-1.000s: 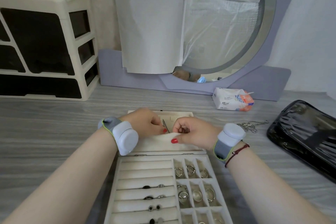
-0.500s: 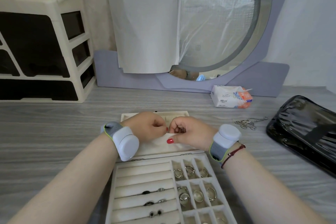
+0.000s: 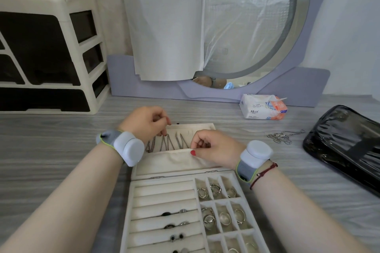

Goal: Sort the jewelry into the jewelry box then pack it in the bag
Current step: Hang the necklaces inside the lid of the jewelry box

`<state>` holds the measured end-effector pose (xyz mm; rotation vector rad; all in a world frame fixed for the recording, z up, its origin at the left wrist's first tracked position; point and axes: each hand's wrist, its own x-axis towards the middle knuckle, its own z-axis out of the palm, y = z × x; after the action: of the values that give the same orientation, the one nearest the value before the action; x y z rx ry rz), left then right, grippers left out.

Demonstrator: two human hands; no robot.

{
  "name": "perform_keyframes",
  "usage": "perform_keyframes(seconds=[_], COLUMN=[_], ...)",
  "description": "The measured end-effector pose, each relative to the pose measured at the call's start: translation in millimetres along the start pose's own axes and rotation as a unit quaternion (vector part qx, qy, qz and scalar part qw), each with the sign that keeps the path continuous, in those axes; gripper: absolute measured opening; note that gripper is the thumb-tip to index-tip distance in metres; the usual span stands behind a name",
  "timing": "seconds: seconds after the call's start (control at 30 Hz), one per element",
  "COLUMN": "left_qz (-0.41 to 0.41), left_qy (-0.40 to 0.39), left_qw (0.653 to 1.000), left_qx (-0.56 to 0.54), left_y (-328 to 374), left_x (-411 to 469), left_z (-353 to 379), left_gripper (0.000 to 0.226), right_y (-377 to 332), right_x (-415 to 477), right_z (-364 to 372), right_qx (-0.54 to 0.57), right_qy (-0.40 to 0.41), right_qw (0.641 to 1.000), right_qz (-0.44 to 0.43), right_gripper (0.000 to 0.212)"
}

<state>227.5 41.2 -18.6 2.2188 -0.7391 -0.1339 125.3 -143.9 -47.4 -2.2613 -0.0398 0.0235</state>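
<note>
The chains [image 3: 169,144] hang in the open lid [image 3: 198,127] of the jewelry box [image 3: 129,211]. The lid lies flat on the table [image 3: 51,150], on the far side of the box. The chains are thin and long. They run from 12 o'clock down to 6 o'clock, and their low ends go into the cloth pocket [image 3: 172,160] of the lid. They lie right between the two hands.

The left hand [image 3: 147,123] is at the top of the chains, at about 11 o'clock from them. Its fingers are curled down, and the tips seem to pinch the top of one chain. The right hand [image 3: 213,147] is at about 3 o'clock from the chains, at the pocket's top edge. Its fingers are curled, and the thumb [image 3: 192,152] pinches that edge. I think the right hand holds the pocket open so the chains can go in.

The near half of the box has rings [image 3: 214,188] in its little squares and soft rolls.

A small heap of loose necklaces [image 3: 280,137] sits on the table at 3 o'clock from the right hand. The right hand is the nearer one to it. The black bag [image 3: 345,144] lies just past the heap, also at 3 o'clock.
</note>
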Motion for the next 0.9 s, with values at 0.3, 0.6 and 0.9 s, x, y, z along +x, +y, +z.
perform_keyframes(seconds=[0.3,0.6,0.9], left_qz=[-0.023,-0.062,0.000], left_qy=[0.019,0.020,-0.057], left_qw=[0.999,0.996,0.997], left_qx=[-0.044,-0.055,0.044], left_y=[-8,8,78], left_x=[3,-7,-6], left_z=[-5,-14,34], left_gripper=[0.019,0.021,0.019], right_y=[-1,0,31], right_x=[1,-2,-45], right_z=[-1,0,-59], right_qx=[-0.084,-0.021,-0.002], right_qy=[0.006,0.040,0.196], right_qw=[0.996,0.999,0.978], right_qz=[-0.019,-0.016,0.072], right_gripper=[0.010,0.020,0.027])
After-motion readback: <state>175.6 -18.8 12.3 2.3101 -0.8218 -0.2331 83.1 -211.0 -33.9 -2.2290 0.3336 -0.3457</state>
